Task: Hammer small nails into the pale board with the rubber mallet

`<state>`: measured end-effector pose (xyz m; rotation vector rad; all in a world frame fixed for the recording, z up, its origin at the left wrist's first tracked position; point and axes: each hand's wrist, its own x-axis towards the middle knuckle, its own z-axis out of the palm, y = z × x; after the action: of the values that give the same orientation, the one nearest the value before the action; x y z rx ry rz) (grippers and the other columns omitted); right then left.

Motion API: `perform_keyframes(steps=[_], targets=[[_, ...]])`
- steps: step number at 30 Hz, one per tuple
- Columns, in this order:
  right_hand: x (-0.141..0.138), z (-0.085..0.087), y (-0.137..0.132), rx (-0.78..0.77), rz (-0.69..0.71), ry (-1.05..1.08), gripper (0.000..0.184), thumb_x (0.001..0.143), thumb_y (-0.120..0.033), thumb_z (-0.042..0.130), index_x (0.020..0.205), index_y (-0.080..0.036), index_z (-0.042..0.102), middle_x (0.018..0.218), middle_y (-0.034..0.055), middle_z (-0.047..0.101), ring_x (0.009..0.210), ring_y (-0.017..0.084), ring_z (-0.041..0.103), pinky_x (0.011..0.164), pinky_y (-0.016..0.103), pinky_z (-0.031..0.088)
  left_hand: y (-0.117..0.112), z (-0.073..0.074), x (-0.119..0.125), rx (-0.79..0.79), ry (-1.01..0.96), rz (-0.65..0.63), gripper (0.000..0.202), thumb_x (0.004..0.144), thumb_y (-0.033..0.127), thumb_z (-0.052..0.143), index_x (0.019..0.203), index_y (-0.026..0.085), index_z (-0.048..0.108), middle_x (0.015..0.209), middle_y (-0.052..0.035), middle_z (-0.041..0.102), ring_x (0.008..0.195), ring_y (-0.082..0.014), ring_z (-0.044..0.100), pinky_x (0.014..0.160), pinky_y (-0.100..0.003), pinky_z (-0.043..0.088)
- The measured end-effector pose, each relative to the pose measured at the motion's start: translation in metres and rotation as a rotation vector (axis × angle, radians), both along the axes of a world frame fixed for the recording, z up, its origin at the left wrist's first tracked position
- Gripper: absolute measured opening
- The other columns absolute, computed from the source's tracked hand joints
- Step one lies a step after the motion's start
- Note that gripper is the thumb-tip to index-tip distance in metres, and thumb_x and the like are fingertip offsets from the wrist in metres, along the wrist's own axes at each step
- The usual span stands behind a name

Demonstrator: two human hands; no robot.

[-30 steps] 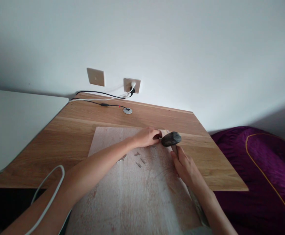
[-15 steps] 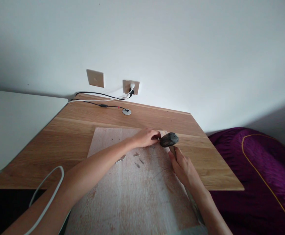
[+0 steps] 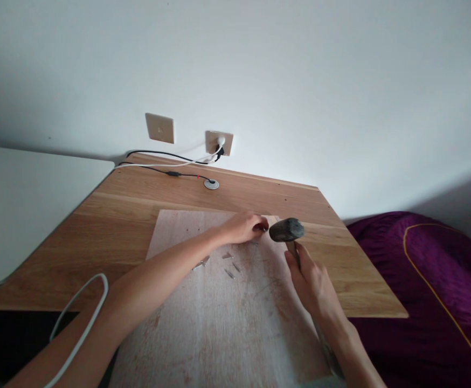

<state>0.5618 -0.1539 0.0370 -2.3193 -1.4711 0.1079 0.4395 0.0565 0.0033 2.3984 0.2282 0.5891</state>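
My right hand (image 3: 314, 280) is closed round the handle of a hammer (image 3: 287, 230). Its dark, blunt head is level with my left fingertips, just to their right and apart from them. At the far right part of a pale wooden board (image 3: 219, 334), my left hand (image 3: 246, 227) pinches a small nail (image 3: 265, 230), mostly hidden by the fingers. Several loose metal nails (image 3: 229, 274) lie scattered on the board nearer to me, below my left wrist.
The board rests on a wooden desk (image 3: 110, 215) against a white wall. Black and white cables run to a wall socket (image 3: 219, 143) behind a round cable grommet (image 3: 212, 184). A white cable (image 3: 82, 339) loops over my left forearm. Purple fabric (image 3: 381, 258) bulges at the right.
The hammer head has drawn back slightly to the right, away from my left fingers, with my right hand. My left hand keeps its pinch at the same spot on the board.
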Motion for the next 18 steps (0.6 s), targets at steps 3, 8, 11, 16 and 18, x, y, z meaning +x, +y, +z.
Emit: perform_keyframes(steps=[3,8,11,16,18], targets=[[-0.007,0.008,-0.008,0.048,-0.005,-0.004,0.052,0.104,-0.050,0.034,0.132,-0.018,0.063,0.086,0.0134,0.079,0.075,0.033,0.076,0.059,0.033,0.044,-0.001,0.001,-0.001,-0.015,-0.011,0.004,0.021,0.086,0.010,0.063,0.101,0.017,0.076,0.097,-0.0061,0.079,0.088,-0.0183,0.071,0.079,-0.027,0.050],[-0.013,0.022,-0.020,0.113,-0.068,-0.036,0.053,0.104,-0.054,0.035,0.132,-0.018,0.064,0.076,0.0118,0.075,0.062,0.030,0.071,0.054,0.031,0.040,0.000,0.001,0.001,-0.020,0.007,-0.002,0.025,0.085,0.013,0.065,0.107,0.019,0.075,0.098,-0.0050,0.078,0.090,-0.0181,0.070,0.082,-0.027,0.050],[-0.013,0.031,-0.019,0.113,-0.097,-0.018,0.047,0.105,-0.050,0.038,0.128,-0.019,0.064,0.072,0.0098,0.073,0.060,0.027,0.069,0.053,0.030,0.038,0.002,-0.003,0.003,-0.059,0.016,-0.005,0.033,0.081,0.007,0.063,0.111,0.018,0.074,0.100,-0.0056,0.078,0.089,-0.0176,0.070,0.081,-0.027,0.051],[-0.019,0.039,-0.008,0.183,-0.113,0.022,0.041,0.103,-0.047,0.041,0.121,-0.020,0.065,0.070,0.0076,0.070,0.056,0.024,0.065,0.053,0.029,0.036,0.003,-0.008,0.005,-0.143,0.019,0.025,0.039,0.078,0.001,0.059,0.112,0.013,0.074,0.099,-0.0079,0.078,0.087,-0.0172,0.070,0.078,-0.026,0.051],[-0.021,0.038,-0.004,0.211,-0.133,0.026,0.041,0.102,-0.046,0.040,0.120,-0.019,0.065,0.070,0.0086,0.070,0.057,0.025,0.066,0.053,0.029,0.036,0.003,-0.007,0.005,-0.113,0.019,0.019,0.035,0.080,0.004,0.062,0.111,0.014,0.075,0.100,-0.0076,0.078,0.088,-0.0178,0.070,0.080,-0.026,0.050]])
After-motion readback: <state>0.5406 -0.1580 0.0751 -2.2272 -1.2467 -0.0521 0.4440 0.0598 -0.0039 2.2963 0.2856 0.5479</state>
